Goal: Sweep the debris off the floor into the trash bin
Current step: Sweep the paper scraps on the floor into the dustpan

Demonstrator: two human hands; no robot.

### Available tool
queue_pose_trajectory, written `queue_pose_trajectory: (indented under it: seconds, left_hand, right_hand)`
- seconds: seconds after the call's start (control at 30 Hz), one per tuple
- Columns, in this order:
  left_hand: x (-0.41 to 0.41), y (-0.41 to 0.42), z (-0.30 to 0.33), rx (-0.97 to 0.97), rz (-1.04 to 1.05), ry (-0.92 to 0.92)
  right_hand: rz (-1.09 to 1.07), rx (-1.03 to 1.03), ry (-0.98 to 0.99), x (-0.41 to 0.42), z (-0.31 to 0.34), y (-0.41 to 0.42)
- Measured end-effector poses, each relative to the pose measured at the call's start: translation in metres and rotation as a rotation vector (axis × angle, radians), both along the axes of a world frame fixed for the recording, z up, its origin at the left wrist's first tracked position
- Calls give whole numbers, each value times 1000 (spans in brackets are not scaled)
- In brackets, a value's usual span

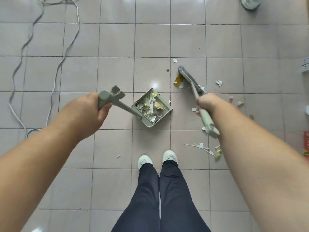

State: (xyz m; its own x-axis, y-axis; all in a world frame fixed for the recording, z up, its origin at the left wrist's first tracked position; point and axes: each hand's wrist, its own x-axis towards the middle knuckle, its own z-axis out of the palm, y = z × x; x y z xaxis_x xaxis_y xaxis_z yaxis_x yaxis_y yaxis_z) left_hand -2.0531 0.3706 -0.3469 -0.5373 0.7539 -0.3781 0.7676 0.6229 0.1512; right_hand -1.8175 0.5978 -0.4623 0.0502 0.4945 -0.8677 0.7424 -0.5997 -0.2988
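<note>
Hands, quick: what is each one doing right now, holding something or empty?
Left hand: gripping the dustpan handle.
Right hand: gripping the broom handle, broom head down on the floor.

Bright, even indoor light. A white glare spot shines on the tiled floor (pixel 156 84). Shadows are faint. Wide-angle bending curves the tile lines near the edges; corners look soft.

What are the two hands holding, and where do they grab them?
The left hand grips the dustpan near the top of its long handle. The right hand grips the broom partway along its handle.
</note>
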Motion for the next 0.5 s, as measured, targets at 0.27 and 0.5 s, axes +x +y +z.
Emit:
queue_pose_trajectory:
  seconds: [0.27,0.5]
  left_hand:
    - [6,6,3,-4,18,-13]
    - [9,2,2,14,10,-4]
  right_hand:
    - [21,-180,18,7,33,-87]
    - [-4,-80,79,13,53,-75]
